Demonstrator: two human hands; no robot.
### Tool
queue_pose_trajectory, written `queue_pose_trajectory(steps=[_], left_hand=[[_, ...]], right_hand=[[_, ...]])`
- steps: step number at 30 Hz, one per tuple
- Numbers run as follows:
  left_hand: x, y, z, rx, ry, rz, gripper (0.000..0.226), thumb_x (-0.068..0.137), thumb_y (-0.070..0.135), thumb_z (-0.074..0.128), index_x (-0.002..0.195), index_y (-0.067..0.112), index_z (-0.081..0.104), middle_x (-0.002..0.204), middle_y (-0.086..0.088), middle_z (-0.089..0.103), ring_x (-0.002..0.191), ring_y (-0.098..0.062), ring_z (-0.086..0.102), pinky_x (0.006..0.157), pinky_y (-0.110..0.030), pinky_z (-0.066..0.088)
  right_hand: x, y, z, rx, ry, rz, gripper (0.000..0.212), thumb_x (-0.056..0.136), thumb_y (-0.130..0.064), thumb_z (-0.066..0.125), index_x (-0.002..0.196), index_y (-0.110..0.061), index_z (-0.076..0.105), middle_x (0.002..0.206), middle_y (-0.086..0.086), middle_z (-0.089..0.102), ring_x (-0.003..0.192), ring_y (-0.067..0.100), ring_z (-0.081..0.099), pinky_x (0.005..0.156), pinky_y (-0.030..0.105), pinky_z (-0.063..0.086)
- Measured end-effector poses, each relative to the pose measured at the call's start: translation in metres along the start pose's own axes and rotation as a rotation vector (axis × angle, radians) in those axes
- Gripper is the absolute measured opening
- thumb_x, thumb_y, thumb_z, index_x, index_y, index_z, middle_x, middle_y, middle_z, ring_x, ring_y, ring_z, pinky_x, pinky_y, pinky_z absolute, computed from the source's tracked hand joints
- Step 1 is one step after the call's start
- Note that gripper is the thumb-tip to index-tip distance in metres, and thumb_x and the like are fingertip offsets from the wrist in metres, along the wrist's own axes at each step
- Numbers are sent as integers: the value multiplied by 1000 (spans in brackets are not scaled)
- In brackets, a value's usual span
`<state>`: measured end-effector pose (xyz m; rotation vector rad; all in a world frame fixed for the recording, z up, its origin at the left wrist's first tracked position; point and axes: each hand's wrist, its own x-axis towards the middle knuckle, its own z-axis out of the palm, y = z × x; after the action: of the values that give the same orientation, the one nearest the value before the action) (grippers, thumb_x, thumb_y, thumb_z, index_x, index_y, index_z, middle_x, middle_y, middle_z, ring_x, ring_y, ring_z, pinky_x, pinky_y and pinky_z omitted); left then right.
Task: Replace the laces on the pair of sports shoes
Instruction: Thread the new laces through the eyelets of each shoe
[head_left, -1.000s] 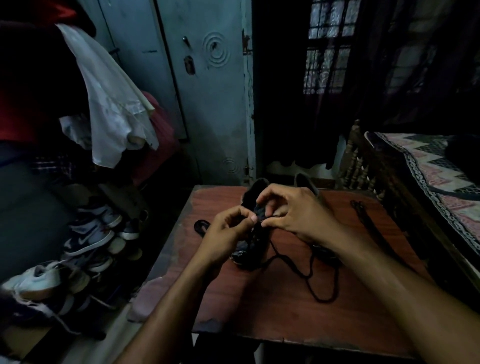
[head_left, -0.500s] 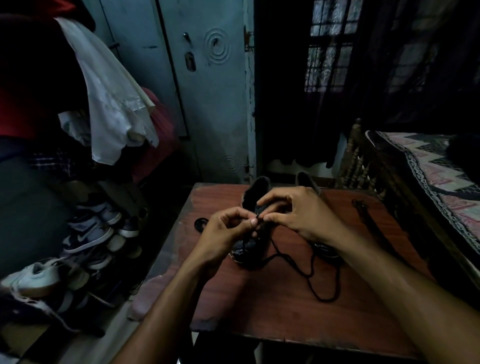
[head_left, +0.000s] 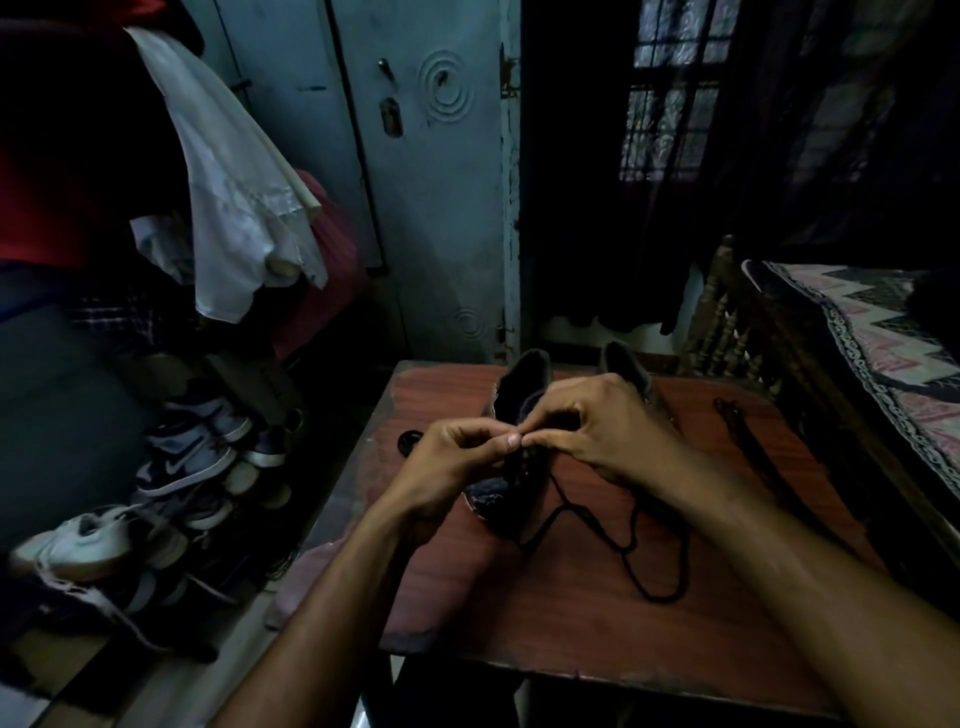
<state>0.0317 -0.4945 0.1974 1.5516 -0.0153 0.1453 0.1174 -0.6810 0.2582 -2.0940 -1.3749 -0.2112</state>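
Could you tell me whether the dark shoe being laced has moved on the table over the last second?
No. The shoe keeps its place on the table, the same way right of the small black disc.

A reddish wooden bench (head_left: 597, 629) carries a small dark round object (head_left: 410, 442) just left of the fingers. Farther left, a heap of sneakers (head_left: 187, 462) lies on the floor beneath a hanging white cloth (head_left: 234, 208). Beyond the fingers stands a pale blue door (head_left: 415, 182). Well to their right is a bed with a zigzag-patterned cover (head_left: 893, 353).
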Motion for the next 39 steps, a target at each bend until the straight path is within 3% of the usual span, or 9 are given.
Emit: queue_pose_trajectory(steps=[5,9,14,23,26,29,33,36,39], left_hand=[[2,-13,-6,121,54,23,16,95,19,71,110,19,76,107,2,77,100,-8,70,79,-20,53],[13,-54,-23,537,22,-38,65,83,55,78,139,33,55,138,11,60,131,-9,56,111,-41,46],[34,-49,-20,857,-8,-74,92,81,43,84,156,27,34,152,1,41,137,-15,45,100,-16,34],[33,1,-6,893,-161,-128,71,93,8,67,155,22,35,140,-3,56,114,-9,54,82,-11,46],[28,56,4,466,78,185,50,92,13,54,140,25,53,145,-2,58,135,-15,53,106,-27,45],[15,133,28,96,39,440,36,101,25,53,137,20,57,127,-5,70,121,-23,66,100,-30,54],[7,159,51,289,95,588,20,97,16,68,115,11,74,99,-2,77,87,-13,71,76,-30,54],[11,133,51,355,168,551,13,91,16,76,103,17,81,94,3,79,86,-9,72,75,-31,54],[12,116,54,541,67,584,13,88,17,80,100,23,82,92,7,79,89,-12,75,79,-43,61]], right_hand=[[1,0,1,-117,2,-13,10,91,-32,70,91,-21,69,91,-11,62,87,7,60,74,37,52],[22,-6,-30,-111,130,-32,9,93,-30,67,90,-21,67,92,-10,60,87,9,59,77,36,52],[49,-28,-70,-126,240,-96,8,93,-26,68,90,-18,66,91,-8,62,84,11,61,75,39,53],[47,-72,-96,74,583,-144,10,92,-18,72,88,-10,69,83,-2,65,79,8,62,71,17,46],[43,-71,-102,73,607,-134,9,91,-18,72,87,-10,70,85,-1,66,80,9,63,71,19,47],[39,-67,-105,24,543,-101,6,91,-17,73,88,-11,71,85,-2,67,80,9,63,72,21,49],[19,-60,-106,41,547,-20,6,90,-19,74,87,-14,72,84,-5,68,81,6,64,71,16,47],[-8,-47,-97,77,569,75,5,89,-19,75,86,-16,73,83,-7,69,79,6,65,69,19,49],[-37,-29,-77,170,460,176,6,90,-16,75,95,-18,72,88,-8,70,82,7,67,71,25,53]])
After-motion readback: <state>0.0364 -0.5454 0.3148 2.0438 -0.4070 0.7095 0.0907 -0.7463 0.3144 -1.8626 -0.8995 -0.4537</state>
